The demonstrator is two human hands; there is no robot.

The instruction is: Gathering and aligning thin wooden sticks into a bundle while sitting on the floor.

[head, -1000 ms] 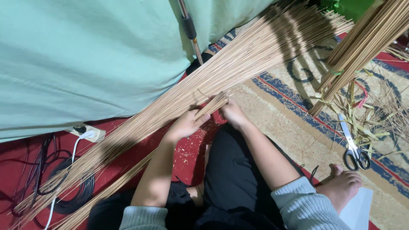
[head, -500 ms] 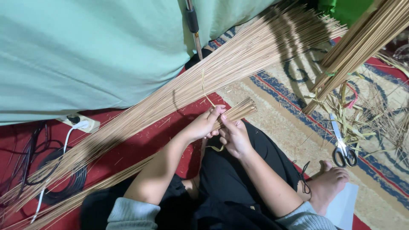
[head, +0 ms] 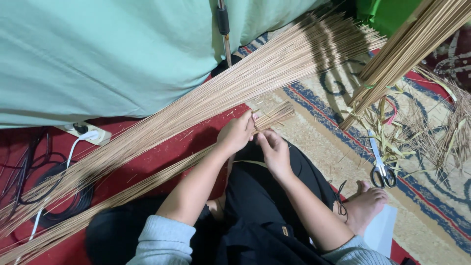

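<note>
Gripping one thin stick bundle point(head: 196, 164) near its end, both hands point(head: 255, 140) closed.

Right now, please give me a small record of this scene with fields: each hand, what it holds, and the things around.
left hand: grips the thin bundle of tan sticks near its end
right hand: fingers touch the same bundle, just below its splayed end
large fan of long tan sticks: lies on the floor, beyond the hands
scissors: on the patterned rug, to the right
white power strip: on the red mat, left
</note>
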